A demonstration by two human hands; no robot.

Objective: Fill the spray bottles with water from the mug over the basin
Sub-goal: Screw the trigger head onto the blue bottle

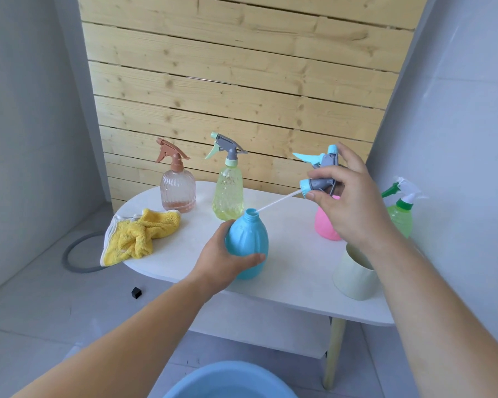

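At table centre, left hand grips bottle, right hand pinches sprayer, tube tip at the neck; best draw tube straight clear, then carry bottle over near basin.

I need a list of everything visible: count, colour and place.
blue bottle: one, uncapped, table front
spray head: one, blue-grey, aloft, tube at bottle mouth
brown spray bottle: one, table back
yellow-green spray bottle: one, beside it
green spray bottle: one, table right
pink bottle: one, behind right hand
mug: one, cream, front right
cloth: one, yellow, table left
table: one, white
basin: one, blue, bottom edge
hose: one, grey, floor left
left hand: grips blue bottle
right hand: holds spray head
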